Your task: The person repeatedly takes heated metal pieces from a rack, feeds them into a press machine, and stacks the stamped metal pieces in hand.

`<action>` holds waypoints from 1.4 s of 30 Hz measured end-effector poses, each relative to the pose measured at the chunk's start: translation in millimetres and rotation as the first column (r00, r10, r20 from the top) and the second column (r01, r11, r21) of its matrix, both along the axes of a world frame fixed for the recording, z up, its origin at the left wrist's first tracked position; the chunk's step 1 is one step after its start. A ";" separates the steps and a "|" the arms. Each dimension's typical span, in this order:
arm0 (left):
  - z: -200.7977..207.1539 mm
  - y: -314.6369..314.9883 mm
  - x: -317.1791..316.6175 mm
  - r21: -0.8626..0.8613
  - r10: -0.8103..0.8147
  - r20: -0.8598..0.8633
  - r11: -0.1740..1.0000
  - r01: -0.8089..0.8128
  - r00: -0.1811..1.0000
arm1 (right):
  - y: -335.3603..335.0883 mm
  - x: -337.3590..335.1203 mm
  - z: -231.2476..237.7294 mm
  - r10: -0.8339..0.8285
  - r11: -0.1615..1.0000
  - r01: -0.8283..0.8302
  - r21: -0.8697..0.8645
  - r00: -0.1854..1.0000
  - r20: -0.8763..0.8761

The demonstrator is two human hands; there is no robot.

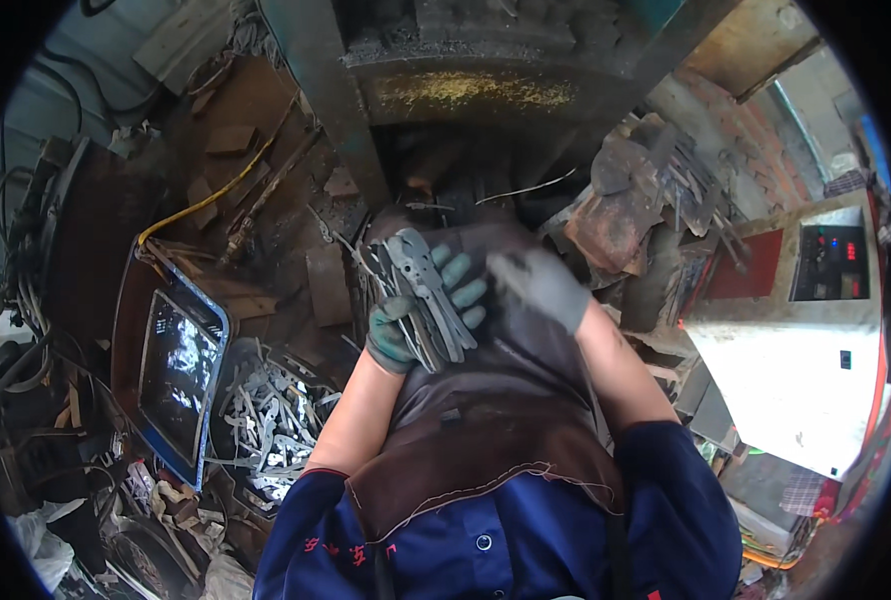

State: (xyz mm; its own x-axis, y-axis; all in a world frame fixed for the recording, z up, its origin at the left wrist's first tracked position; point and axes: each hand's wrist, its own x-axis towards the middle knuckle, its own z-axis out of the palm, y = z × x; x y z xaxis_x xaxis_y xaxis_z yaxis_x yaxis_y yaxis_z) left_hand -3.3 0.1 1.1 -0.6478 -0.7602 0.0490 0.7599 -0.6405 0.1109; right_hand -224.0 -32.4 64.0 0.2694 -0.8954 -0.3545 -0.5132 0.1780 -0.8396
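My left hand, in a worn green-grey glove, is wrapped round a bunch of flat grey metal pieces. They are long and curved, some with small holes at the wider end, like plier-handle blanks. The thumb lies on their left side and the fingertips show on the right. My right hand, in a light grey glove, is just right of the bunch, apart from it and smeared by motion. Whether its fingers hold anything does not show. Beneath both hands lies my dark brown apron.
Loose metal pieces lie heaped at left, beside a blue-rimmed framed panel. A dark steel machine frame stands ahead. At right are rusty scrap plates and a white control cabinet. A yellow hose crosses the left side.
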 end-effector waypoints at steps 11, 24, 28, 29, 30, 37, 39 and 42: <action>4.3 0.1 -6.1 -0.088 0.047 -0.039 0.995 -0.051 0.998 | 63.2 -40.5 -1.4 -0.212 0.976 0.193 0.106 0.950 0.229; 0.5 -7.3 -17.8 -0.127 -0.026 -0.021 0.992 0.024 0.999 | 22.1 -252.1 -58.8 -0.841 0.335 0.893 0.302 0.139 0.522; -2.6 -4.8 -8.2 -0.122 0.008 -0.022 0.993 -0.011 1.000 | 16.0 -232.9 -55.4 -0.824 0.321 0.940 0.114 0.218 0.522; 0.1 -4.1 -8.0 -0.124 0.026 -0.026 0.992 -0.029 0.999 | 15.7 -226.7 -53.3 -0.843 0.314 0.927 0.207 0.172 0.510; 4.5 -1.8 -6.9 -0.094 0.021 -0.017 0.995 -0.022 1.000 | 15.2 -217.5 -50.0 -0.861 0.302 0.904 0.302 0.123 0.493; 0.8 -2.9 -8.1 -0.044 -0.029 -0.027 0.999 0.028 0.999 | -128.7 -71.1 63.1 -0.380 0.790 0.597 -0.137 0.653 0.655; 2.0 -5.4 -10.3 -0.047 -0.029 -0.044 0.999 0.027 0.999 | -174.8 -34.0 95.4 -0.341 0.839 0.520 -0.157 0.729 0.593; 0.0 -8.4 -13.5 -0.012 -0.050 -0.055 0.999 0.050 0.997 | -225.2 -10.6 115.3 -0.408 0.844 0.536 0.031 0.603 0.685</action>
